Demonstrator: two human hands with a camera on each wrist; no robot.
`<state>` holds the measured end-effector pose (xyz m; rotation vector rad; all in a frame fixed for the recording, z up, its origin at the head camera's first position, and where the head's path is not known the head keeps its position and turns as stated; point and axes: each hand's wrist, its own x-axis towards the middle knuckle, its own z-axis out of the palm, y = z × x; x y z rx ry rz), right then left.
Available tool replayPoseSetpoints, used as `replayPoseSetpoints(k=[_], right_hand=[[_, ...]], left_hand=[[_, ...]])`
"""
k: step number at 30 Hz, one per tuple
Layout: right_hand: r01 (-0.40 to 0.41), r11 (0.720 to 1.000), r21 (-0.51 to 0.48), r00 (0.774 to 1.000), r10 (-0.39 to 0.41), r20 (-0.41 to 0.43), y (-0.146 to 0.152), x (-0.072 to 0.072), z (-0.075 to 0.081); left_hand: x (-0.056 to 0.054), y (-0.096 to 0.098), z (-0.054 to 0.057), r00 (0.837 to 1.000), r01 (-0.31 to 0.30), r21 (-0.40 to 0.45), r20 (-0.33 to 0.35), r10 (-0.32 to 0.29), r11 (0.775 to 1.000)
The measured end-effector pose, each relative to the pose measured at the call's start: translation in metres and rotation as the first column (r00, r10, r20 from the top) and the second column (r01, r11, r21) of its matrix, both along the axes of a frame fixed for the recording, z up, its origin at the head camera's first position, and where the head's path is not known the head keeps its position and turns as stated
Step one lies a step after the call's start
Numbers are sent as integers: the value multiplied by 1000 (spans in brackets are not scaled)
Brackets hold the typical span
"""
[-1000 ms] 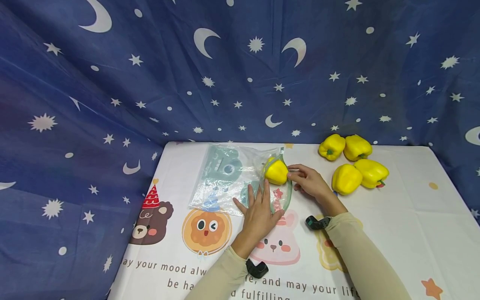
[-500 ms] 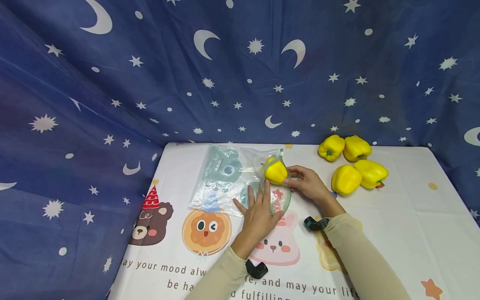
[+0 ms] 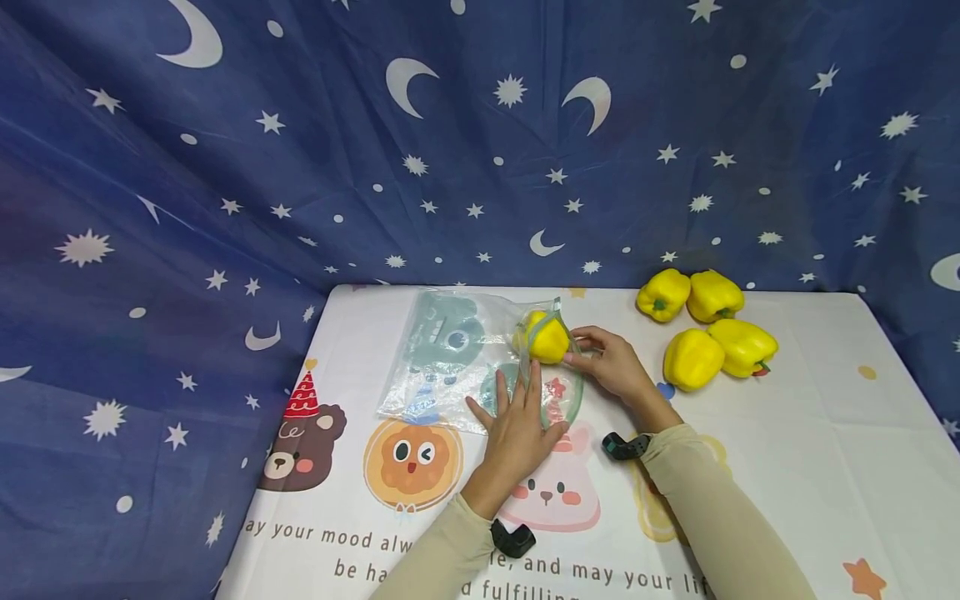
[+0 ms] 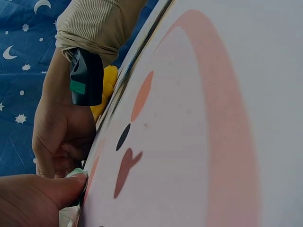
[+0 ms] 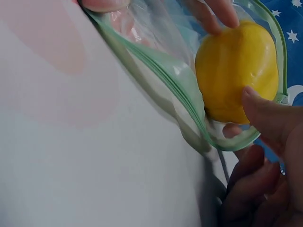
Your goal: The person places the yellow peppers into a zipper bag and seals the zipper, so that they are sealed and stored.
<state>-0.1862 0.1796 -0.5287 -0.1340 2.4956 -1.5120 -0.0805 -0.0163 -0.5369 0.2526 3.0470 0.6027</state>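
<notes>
A clear zip bag (image 3: pixel 468 387) with a green-edged mouth lies flat at the back of the table, its mouth facing right. Within that mouth sits a yellow bell pepper (image 3: pixel 549 342), partly under the film. My left hand (image 3: pixel 513 437) spreads its fingers over the bag's near side, fingertips close to the pepper; its thumb (image 4: pixel 66 189) presses the green edge. My right hand (image 3: pixel 617 368) holds the pepper's outer end: in the right wrist view the thumb (image 5: pixel 265 111) lies on the pepper (image 5: pixel 236 71) and the other fingers are curled beside the bag's rim.
Several more yellow bell peppers (image 3: pixel 693 358) stand in a cluster at the back right. A blue curtain (image 3: pixel 480 225) with moons and stars rises behind the table's far edge. The white tablecloth (image 3: pixel 810 467) carries printed cartoon figures and lettering.
The pepper has moved left, deeper into the bag's mouth, with my right hand following it. My right thumb has come onto the pepper's near side. My left hand has stayed in place.
</notes>
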Motion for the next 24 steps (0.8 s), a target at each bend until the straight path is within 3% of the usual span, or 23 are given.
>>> replayPoseSetpoints(k=[6,14,24], right_hand=[[-45,999,-22,999,46,13,3,0,1],[-2,1000,-21,1000,2,8,-2,-2,0],[58,992,115,995,-48,-91,-11,-2,0]], left_hand=[[0,0,2,1000,0,0,18,0,1000],[0,0,3,1000,7,-17,16,-7,1000],[2,0,4,999,36,-17,-12,-36,999]])
